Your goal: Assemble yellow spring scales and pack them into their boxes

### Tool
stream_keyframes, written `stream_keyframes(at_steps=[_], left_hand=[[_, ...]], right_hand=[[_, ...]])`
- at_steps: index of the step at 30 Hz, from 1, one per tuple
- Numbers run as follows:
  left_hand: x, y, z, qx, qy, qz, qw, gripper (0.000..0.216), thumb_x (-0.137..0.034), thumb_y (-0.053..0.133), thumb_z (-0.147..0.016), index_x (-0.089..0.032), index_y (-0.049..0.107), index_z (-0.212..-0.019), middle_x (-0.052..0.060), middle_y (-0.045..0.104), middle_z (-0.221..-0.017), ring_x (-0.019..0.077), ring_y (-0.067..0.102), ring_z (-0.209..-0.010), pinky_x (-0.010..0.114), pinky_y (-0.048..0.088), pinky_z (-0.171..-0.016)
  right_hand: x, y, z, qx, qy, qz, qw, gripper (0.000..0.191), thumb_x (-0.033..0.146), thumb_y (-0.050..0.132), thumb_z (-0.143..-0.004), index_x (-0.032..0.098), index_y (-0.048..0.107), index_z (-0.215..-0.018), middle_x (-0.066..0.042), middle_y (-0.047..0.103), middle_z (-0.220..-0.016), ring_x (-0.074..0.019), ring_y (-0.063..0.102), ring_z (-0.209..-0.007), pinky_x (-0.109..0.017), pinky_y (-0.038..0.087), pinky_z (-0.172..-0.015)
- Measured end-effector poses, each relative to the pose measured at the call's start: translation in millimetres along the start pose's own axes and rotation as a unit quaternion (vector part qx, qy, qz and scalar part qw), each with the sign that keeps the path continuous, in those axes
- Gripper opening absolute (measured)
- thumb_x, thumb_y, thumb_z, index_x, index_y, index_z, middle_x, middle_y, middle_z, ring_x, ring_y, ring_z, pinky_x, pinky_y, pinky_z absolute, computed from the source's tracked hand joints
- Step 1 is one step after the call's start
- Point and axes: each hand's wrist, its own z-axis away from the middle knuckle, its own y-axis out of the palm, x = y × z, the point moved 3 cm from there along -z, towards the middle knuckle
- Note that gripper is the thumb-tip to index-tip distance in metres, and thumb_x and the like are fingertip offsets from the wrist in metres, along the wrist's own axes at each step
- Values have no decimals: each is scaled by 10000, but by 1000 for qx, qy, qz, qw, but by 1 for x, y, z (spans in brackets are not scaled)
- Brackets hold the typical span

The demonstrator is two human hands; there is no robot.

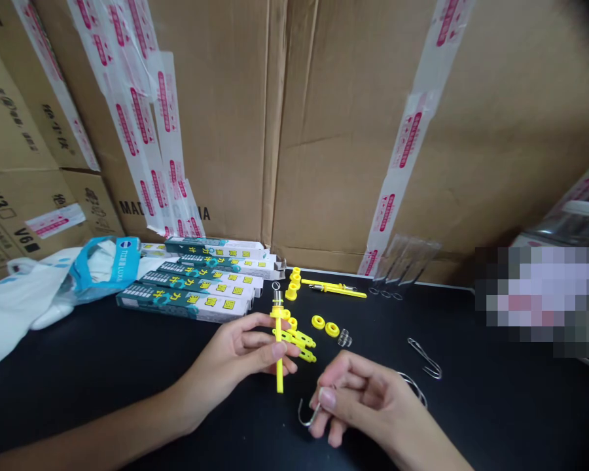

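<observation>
My left hand (255, 345) is closed on a yellow stick (279, 378), pinched between thumb and fingers, and my right hand (364, 399) grips a wire hook (304, 422) between thumb and fingertips, its open curve poking out to the left. The stick's long axis runs near to far in my view, though I cannot tell how steeply it tilts; its plain end comes toward me, and the metal cap (277, 298) with its little ring (275, 286) is at the far end, beyond my left fingers. What matters is how these two lie: the hook is to the right of the stick and nearer me, just beside its plain end and well apart from the ring. My left hand is the nearer one to the ring. Past my right hand, on the far side, lie two yellow washers (332, 330) and some small springs (344, 337); another hook (425, 358) lies on the table (500, 405) farther right.
</observation>
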Motion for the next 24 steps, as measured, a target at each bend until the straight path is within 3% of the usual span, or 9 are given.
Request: stream_keyframes(at_steps=[8,14,24], left_hand=[[3,5,-1,-67,28,6,997,504,-382,907,-652,-156,546,-921,24,764,-713,212,757,-723,275,589,-660],[6,7,-2,-46,23,10,999,554,-422,908,-622,-150,535,-927,31,771,-707,185,742,-601,270,599,-586],[11,5,-1,-1,51,26,998,427,-338,850,-758,-147,540,-982,27,778,-760,172,761,-681,240,597,-630]], right_hand=[[-10,8,-3,-15,19,42,999,358,406,880,-680,172,612,-728,9,726,-609,-163,738,-576,-222,568,-509],[-8,6,-4,-32,5,57,998,355,445,836,-733,174,609,-765,-1,744,-626,-149,736,-562,-218,580,-528],[-8,5,-5,-24,15,34,999,321,397,839,-746,162,620,-759,2,761,-630,-124,727,-532,-173,546,-474]])
